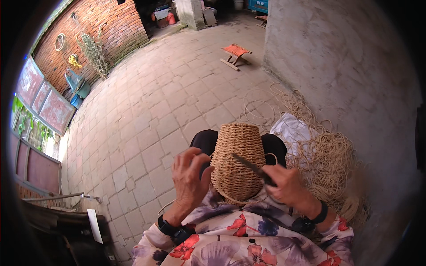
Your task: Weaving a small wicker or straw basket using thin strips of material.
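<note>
A woven basket [238,155] of tan twisted cord rests in my lap between my knees, its narrower end pointing away from me. My right hand [286,184] grips a dark-bladed knife [250,166] by its handle, the blade slanting up and left across the basket's front. On the basket's left side is my left hand [191,175], with thumb and bent fingers apart; whether it touches the weave I cannot tell. A loose cord end [271,155] curls out on the basket's right. Another strand runs along its near end.
A large tangled heap of cord [333,164] lies to my right by the grey wall [341,66], partly over a white cloth [290,133]. Ahead on the paved floor [146,119] stands a low folding stool [236,51] with an orange seat. A metal gate [46,97] is at the left.
</note>
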Motion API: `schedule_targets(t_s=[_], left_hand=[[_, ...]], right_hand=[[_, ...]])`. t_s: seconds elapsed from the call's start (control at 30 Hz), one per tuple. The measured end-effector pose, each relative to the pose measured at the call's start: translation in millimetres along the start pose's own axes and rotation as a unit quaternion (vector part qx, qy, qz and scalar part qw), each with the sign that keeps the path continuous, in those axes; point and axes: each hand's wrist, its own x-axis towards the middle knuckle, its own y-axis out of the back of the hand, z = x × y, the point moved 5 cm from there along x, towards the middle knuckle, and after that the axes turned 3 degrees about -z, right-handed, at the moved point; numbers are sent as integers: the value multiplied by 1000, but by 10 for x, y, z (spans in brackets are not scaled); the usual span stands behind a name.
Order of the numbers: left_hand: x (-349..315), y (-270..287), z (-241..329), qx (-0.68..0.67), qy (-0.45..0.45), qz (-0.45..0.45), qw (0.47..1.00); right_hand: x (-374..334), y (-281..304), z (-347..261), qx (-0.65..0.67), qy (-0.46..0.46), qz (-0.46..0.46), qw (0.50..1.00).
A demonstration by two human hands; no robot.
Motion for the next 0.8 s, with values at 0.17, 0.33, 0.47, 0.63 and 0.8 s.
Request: schedule_targets(t_s=[0.17, 0.33, 0.47, 0.63, 0.8], left_hand=[[-324, -192, -133, -187, 256, -175, 932], [-456, -232, -133, -140, 195, -266, 934], [-380, -2, -141, -192, 218, -234, 928], [-354, 128, -58, -190, 217, -214, 933], [-370, 124, -51, -221, 214, -201, 930]], right_hand=[[7, 318, 29, -25, -21, 51, 998], [-37, 315, -34, -59, 8, -9, 998], [111, 239, -214, -94, 60, -48, 993], [361, 100, -409, -103, 110, -46, 988], [343, -45, -411, -108, 126, -57, 984]])
